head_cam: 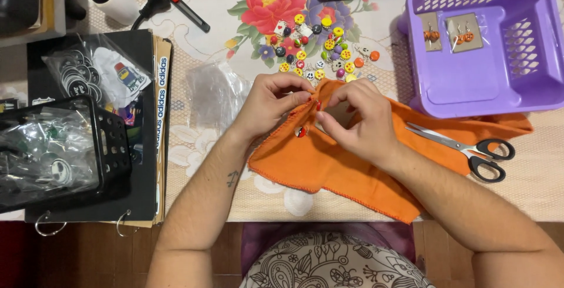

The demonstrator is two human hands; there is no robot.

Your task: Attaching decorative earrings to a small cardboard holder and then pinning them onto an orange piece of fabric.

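My left hand [271,103] and my right hand [354,117] meet over an orange cloth [329,167] on the table. Both pinch something small between their fingertips, a piece of brown card with a little earring [301,131] dangling below it. Just beyond the hands lies a heap of colourful small charms and earrings [317,47]. A purple plastic basket [487,91] at the right holds two brown cards with orange earrings [449,32].
Black-handled scissors [470,147] lie on the cloth right of my right hand. A clear plastic bag [214,91] sits left of my left hand. A black crate [108,141] with bagged items stands on black folders at the left. A utility knife [185,9] lies at the back.
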